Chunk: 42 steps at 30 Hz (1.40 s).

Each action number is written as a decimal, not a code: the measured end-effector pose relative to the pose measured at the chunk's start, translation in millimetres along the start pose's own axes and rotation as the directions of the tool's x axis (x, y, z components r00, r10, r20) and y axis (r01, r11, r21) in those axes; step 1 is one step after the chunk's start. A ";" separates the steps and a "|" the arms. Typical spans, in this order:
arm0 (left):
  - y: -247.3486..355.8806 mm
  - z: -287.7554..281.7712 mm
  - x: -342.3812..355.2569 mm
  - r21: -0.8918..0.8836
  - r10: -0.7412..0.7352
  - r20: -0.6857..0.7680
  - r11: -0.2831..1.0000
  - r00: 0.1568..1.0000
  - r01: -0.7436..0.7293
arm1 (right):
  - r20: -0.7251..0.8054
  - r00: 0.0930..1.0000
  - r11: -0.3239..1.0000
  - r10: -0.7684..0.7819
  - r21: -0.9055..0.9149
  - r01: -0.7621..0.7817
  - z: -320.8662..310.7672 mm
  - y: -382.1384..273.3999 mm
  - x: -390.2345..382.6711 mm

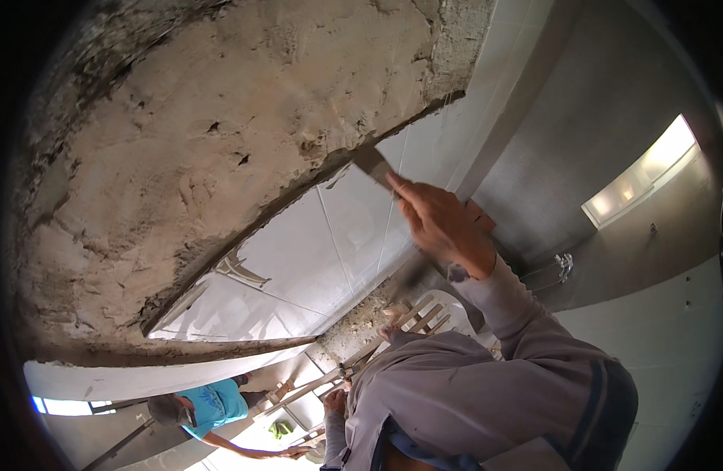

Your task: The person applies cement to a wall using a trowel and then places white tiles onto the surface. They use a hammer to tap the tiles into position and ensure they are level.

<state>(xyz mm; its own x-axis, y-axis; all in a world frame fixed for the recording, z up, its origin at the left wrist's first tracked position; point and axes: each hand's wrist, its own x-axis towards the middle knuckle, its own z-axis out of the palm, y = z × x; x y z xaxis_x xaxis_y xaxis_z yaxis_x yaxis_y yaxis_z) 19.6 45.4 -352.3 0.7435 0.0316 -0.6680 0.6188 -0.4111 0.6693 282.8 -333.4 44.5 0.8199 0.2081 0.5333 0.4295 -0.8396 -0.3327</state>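
The grip of the bare right hand (448, 228) is clamped on a flat, grey, metal-looking scraper (372, 163), its handle mostly hidden by the fingers. The scraper lies up and to the left of the grip — its long axis slanting the same way — with its broad end at a narrow, dark, ragged seam (287, 201), whose run it crosses steeply; firm contact cannot be confirmed. The right hand is by far the nearer. The bare left hand (335, 402) lies well apart, low in view near a pale wooden slatted frame (299, 394); whether its fingers clasp anything cannot be told.

Above the seam: a rough, brown-grey, plaster-like surface (220, 125), pitted, with crumbling margins. Below it: smooth, glossy white tiles (295, 243) with thin straight joints, marked by grey-brown smears (240, 271). At right: a matt grey wall (550, 118), a shiny metal tap (564, 267) and a bright oblong window (642, 173). Lower left: a co-worker in a turquoise shirt (224, 400), one arm outstretched.
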 end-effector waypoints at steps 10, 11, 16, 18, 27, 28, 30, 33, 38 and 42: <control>-23.3 -14.8 12.4 0.063 0.085 0.059 0.994 0.995 -0.088 | 0.050 0.991 0.992 0.127 0.013 -0.127 3.5 47.1 -17.1; -17.3 -15.7 15.4 0.031 0.071 0.039 0.997 0.997 -0.072 | -0.022 0.994 0.993 0.107 0.052 -0.106 2.8 50.7 -16.8; 29.4 -12.2 19.2 0.123 0.014 0.054 0.992 0.998 -0.020 | -0.291 0.955 0.972 0.061 0.233 0.009 49.9 75.1 -5.9; 17.2 -8.1 26.2 0.028 0.003 0.043 1.000 0.999 -0.005 | -0.284 0.957 0.961 0.066 0.276 0.015 76.6 75.4 -6.3; -31.9 17.3 42.1 -0.169 -0.023 -0.025 0.985 0.999 0.019 | -0.117 0.985 0.989 0.129 -0.063 -0.137 -30.9 80.7 -17.1; -40.4 18.4 43.2 -0.075 -0.017 -0.045 0.997 0.999 0.014 | -0.138 0.985 0.986 0.107 -0.113 -0.123 -34.6 88.6 -10.1; -35.7 23.5 46.2 0.062 0.030 -0.045 0.998 0.999 -0.027 | -0.077 0.986 0.986 0.147 -0.072 -0.153 -35.6 107.0 -0.2; 31.7 20.3 24.9 0.122 0.081 0.016 0.989 0.997 -0.083 | -0.061 0.987 0.989 0.150 0.006 -0.149 -25.5 111.3 1.3; 39.7 21.9 19.6 -0.015 0.040 -0.003 0.999 0.999 -0.040 | 0.003 0.995 0.995 0.097 0.008 -0.097 -2.7 48.8 3.6; 38.9 19.0 8.4 -0.026 -0.020 -0.047 0.999 0.999 0.019 | -0.128 0.992 0.998 -0.012 0.064 0.020 -0.8 49.4 3.4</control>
<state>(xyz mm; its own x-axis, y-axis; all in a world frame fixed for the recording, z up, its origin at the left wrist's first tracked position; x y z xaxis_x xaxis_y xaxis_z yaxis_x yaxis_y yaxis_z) 45.1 12.4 -338.0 0.7421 0.0821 -0.6653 0.6389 -0.3866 0.6650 306.5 -374.6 30.4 0.7595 0.1521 0.6325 0.4694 -0.8013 -0.3709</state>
